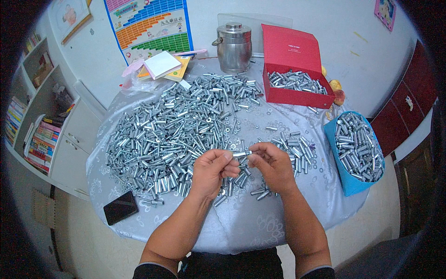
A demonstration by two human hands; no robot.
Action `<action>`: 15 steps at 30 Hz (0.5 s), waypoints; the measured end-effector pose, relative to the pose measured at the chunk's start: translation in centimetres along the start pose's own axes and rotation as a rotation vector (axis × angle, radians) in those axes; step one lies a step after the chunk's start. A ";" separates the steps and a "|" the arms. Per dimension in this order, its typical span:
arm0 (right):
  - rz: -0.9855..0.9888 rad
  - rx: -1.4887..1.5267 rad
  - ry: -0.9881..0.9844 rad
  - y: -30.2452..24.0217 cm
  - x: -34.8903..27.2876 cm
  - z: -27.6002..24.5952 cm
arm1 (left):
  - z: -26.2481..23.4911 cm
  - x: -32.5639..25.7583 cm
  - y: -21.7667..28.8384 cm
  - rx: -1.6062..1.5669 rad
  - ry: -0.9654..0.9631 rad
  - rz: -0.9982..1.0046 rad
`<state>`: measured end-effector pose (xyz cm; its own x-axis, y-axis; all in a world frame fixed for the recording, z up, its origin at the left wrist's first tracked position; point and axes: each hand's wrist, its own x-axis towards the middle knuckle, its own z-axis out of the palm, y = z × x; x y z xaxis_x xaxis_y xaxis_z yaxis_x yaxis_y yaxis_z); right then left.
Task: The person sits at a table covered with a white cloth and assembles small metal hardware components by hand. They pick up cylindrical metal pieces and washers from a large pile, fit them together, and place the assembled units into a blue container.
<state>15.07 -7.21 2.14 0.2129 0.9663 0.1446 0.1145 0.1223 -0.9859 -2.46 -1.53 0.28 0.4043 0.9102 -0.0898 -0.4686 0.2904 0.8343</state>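
Between my two hands, just above the table, lies a short silver metal sleeve [240, 154], held nearly level. My left hand [213, 171] pinches its left end with thumb and forefinger, the other fingers curled beneath. At its right end, the thumb and fingers of my right hand [272, 167] close in; a small part there is too tiny to make out. A big pile of loose metal sleeves, bolts and washers [162, 135] spreads to the left and beyond my hands. A smaller group of sleeves [302, 153] lies right of my right hand.
A red box [297, 97] full of metal pieces stands at the back right, a blue fabric bin [344, 174] of them at the right edge. Behind are a metal canister [234, 49] and notebooks [162, 64]. A black phone [121, 208] lies at the table's left front.
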 end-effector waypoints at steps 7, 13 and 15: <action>-0.156 -0.190 0.012 -0.4 0.0 -0.3 | 0.0 -0.1 0.1 -0.006 -0.008 -0.020; -0.205 -0.256 0.017 -1.0 0.0 -0.2 | 0.1 -0.2 0.2 -0.014 -0.003 -0.038; -0.236 -0.290 0.014 -1.1 0.0 -0.3 | 0.1 -0.2 0.3 -0.018 0.001 -0.056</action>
<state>15.22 -7.39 3.28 0.1608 0.9159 0.3678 0.4316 0.2699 -0.8607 -2.61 -1.62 0.55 0.4290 0.8929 -0.1365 -0.4598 0.3459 0.8179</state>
